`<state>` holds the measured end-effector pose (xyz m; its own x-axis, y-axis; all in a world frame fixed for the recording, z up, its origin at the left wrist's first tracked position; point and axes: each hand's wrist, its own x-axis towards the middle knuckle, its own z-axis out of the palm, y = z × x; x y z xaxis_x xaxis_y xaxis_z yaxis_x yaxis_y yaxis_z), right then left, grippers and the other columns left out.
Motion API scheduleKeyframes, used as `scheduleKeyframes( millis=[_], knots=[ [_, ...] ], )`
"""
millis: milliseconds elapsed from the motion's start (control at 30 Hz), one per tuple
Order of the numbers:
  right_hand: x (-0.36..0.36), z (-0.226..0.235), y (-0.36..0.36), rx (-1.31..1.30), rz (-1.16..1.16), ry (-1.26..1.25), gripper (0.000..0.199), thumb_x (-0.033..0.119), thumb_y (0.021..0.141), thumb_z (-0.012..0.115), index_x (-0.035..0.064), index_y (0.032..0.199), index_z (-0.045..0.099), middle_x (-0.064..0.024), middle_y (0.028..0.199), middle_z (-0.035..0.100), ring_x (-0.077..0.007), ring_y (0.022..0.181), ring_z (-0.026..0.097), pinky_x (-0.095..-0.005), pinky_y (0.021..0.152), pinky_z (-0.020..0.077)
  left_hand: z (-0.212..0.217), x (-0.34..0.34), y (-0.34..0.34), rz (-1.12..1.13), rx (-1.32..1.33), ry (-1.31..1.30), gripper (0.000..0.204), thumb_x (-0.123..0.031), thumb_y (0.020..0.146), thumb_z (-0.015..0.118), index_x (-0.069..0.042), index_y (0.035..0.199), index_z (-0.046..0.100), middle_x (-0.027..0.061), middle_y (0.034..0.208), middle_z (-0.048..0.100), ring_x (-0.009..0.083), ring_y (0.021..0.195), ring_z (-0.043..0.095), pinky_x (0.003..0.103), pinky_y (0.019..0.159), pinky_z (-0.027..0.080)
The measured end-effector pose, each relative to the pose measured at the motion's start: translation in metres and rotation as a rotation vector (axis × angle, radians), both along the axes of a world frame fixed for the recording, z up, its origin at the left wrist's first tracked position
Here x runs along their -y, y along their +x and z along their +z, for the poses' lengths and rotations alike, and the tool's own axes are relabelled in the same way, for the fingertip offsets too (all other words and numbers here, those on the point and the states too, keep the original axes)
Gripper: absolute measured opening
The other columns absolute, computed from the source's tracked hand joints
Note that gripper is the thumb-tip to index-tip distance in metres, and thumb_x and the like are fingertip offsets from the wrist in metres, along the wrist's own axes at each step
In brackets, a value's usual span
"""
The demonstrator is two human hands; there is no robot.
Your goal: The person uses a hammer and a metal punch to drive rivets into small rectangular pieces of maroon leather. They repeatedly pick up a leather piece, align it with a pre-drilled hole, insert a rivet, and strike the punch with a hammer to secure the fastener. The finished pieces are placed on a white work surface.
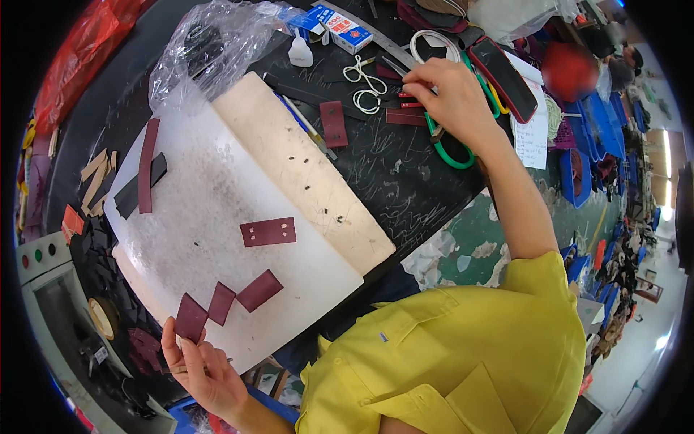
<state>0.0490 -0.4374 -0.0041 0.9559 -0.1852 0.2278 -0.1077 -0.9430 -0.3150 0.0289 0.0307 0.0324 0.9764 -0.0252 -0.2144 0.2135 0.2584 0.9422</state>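
Observation:
My left hand [201,365] is closed at the near edge of the white cutting board [217,173]. Thumb and finger pinch the corner of a maroon leather piece [191,318]; a thin stick-like tool also lies in that hand. Two more maroon leather pieces [222,302] run in a zigzag from it, corners touching or nearly so. My right hand [452,98] reaches to the far right of the table, its fingers curled beside small red handles [410,100] and over green-handled scissors [455,158]. What its fingertips grip is hidden.
On the board lie a maroon rectangle [268,231] with pale spots and a long maroon strip [148,166]. Behind stand a white bottle [300,52], a small box [341,27] and clear plastic [210,50]. A phone [504,78] lies right of my right hand.

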Motion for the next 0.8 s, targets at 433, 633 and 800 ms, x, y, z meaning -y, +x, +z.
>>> scheduleKeyframes(
  millis=[433,633,800],
  knots=[
    [-0.100,-0.004,0.026,0.124,0.443,-0.131,0.036,0.004,0.085,0.066,0.0063,0.121,0.064,-0.0122,0.124,0.064,-0.0349,0.115,0.058,-0.0431,0.101,0.0446,0.014,0.008,-0.003,0.206,-0.150,0.190,0.029,-0.002,0.090,0.065,0.002,0.118,0.062,-0.0036,0.070,0.060,-0.0004,0.052,0.039,0.019,0.045,0.026],
    [-0.085,-0.019,0.020,0.005,0.427,-0.133,0.032,0.000,0.091,0.061,0.0031,0.123,0.063,-0.0119,0.131,0.061,-0.0317,0.122,0.055,-0.0391,0.104,0.0421,0.010,-0.029,-0.019,0.210,-0.084,0.013,0.021,-0.002,0.089,0.070,-0.002,0.108,0.064,0.0006,0.082,0.068,0.0014,0.073,0.055,0.018,0.065,0.039],
    [-0.096,-0.010,0.015,0.135,0.390,-0.079,0.023,0.003,0.092,0.064,0.0019,0.114,0.067,-0.0141,0.119,0.067,-0.0316,0.111,0.062,-0.0384,0.097,0.0473,-0.010,-0.084,-0.016,0.529,0.022,0.197,0.018,-0.001,0.090,0.068,-0.003,0.107,0.064,0.0019,0.080,0.067,0.0019,0.068,0.054,0.017,0.055,0.037]
  ],
)
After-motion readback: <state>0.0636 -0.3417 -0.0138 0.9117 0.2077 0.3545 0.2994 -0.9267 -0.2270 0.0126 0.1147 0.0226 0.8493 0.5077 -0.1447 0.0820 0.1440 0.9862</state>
